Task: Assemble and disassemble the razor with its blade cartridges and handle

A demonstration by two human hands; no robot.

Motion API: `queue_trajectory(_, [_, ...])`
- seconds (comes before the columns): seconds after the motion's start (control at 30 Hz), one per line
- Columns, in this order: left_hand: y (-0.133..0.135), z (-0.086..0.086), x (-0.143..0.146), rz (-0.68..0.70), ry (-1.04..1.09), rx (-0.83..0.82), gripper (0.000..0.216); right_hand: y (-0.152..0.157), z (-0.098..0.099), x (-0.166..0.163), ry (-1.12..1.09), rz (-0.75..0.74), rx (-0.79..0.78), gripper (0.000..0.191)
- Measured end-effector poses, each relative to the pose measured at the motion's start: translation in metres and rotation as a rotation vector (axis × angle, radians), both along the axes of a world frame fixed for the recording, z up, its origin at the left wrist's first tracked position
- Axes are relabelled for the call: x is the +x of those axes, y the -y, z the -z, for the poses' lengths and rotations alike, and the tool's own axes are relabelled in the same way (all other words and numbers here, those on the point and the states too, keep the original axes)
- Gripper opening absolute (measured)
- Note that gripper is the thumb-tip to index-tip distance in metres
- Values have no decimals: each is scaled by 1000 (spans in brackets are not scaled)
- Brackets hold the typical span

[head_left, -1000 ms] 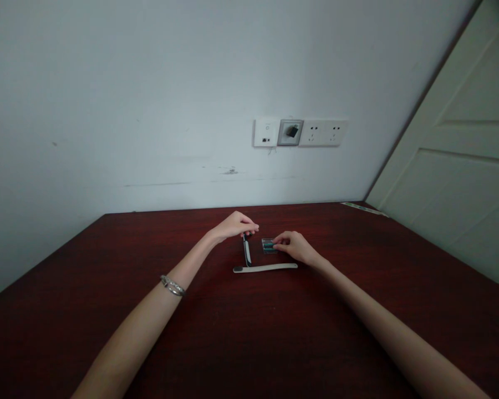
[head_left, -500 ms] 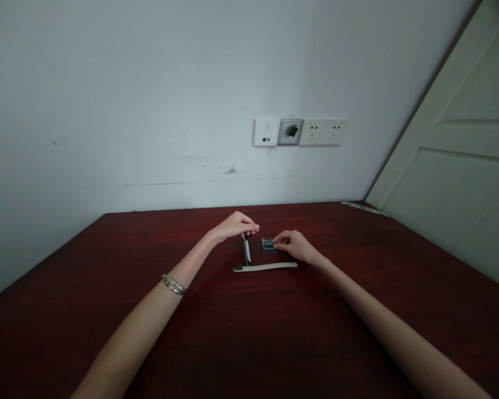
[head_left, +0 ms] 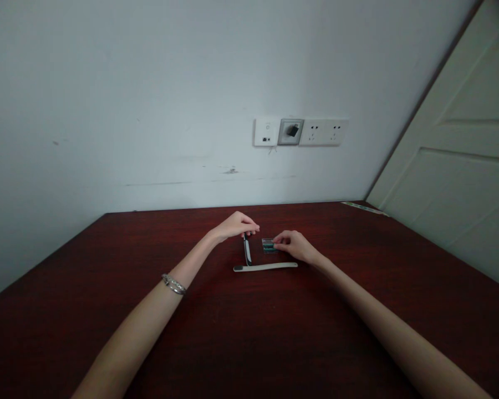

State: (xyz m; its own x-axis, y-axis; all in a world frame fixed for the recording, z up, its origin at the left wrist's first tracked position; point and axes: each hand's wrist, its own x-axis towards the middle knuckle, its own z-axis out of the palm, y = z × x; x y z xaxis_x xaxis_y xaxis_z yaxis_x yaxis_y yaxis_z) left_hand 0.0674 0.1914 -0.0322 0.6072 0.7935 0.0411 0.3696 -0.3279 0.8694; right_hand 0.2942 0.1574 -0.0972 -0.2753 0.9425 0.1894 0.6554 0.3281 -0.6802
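My right hand (head_left: pixel 296 245) has its thumb and fingers closed at the right side of a small clear case (head_left: pixel 268 246) with dark green contents, which lies on the dark red table. My left hand (head_left: pixel 235 225) hovers just left of and beyond the case, fingertips pinched together; whether anything tiny is between them I cannot make out. Beneath that hand is a slim white and black piece (head_left: pixel 248 252), pointing toward me, its far end partly hidden by the fingers. A long pale strip (head_left: pixel 266 267) with a dark left end lies crosswise, nearer to me.
The dark red tabletop (head_left: pixel 249 332) runs back to a white wall with several switch and socket plates (head_left: pixel 320 132). A panelled white door (head_left: pixel 461 149) stands at the right. A thin printed strip (head_left: pixel 365 208) lies near the back right edge.
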Motion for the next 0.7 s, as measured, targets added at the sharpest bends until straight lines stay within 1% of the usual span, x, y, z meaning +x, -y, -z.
queue_trajectory(0.1, [-1,0,0,1,6,0,31,1,-2,0,-10,-2,2,15])
queue_trajectory(0.2, [-2,-1,-2,-7,0,6,31,2,-8,3,-32,2,16,15])
queue_trajectory(0.3, [-5,-5,-7,-44,-33,38,29,2,-19,6,-57,26,74,16])
queue_trajectory(0.37, [-7,-9,-13,-93,-59,60,27,4,-29,6,-63,14,103,15])
queue_trajectory(0.43, [-9,-13,-19,-152,-79,67,24,10,-40,3,-48,-54,92,15])
queue_trajectory(0.53, [-11,-16,-29,-237,-98,59,23,23,-52,-6,32,-201,45,15])
queue_trajectory(0.6, [-12,-16,-37,-289,-112,48,22,31,-56,-13,114,-286,42,15])
queue_trajectory(0.7, [-14,-14,-49,-354,-136,25,22,37,-54,-20,221,-386,36,16])
